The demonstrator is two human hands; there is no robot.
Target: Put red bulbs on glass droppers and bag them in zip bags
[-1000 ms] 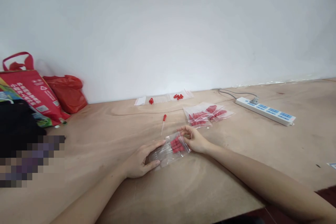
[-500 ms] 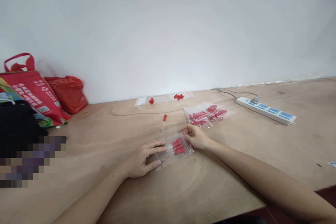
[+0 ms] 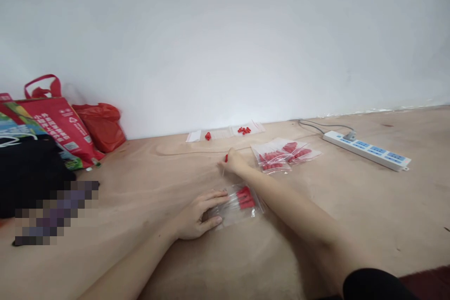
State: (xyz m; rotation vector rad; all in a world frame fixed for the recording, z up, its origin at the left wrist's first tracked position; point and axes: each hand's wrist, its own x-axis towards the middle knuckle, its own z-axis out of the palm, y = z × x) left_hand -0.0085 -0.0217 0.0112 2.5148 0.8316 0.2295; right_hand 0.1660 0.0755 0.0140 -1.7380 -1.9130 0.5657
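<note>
My left hand (image 3: 198, 215) lies on the near end of a clear zip bag (image 3: 234, 217), fingers stretched out and thumb apart. In the bag are several glass droppers with red rubber bulbs (image 3: 245, 197). Farther back, my right hand (image 3: 235, 163) is closed around the red bulb of a single glass dropper (image 3: 226, 157). That dropper's thin glass tube points down toward the table, and my fingers hide part of it. To the right of this hand, filled zip bags of red-bulbed droppers (image 3: 276, 157) overlap one another.
Along the wall lie glass tubes (image 3: 221, 134), a loose red bulb pile (image 3: 208, 136) and a bag with red bulbs (image 3: 243, 130). A white power strip (image 3: 367, 151) with its cord sits at right. Red bags (image 3: 100, 124) and a black cloth item (image 3: 35, 173) stand at left.
My right hand has left the bag's far edge, moved back and left, and taken hold of the single dropper by its bulb. My left hand stays on the bag. The view has shifted slightly.
</note>
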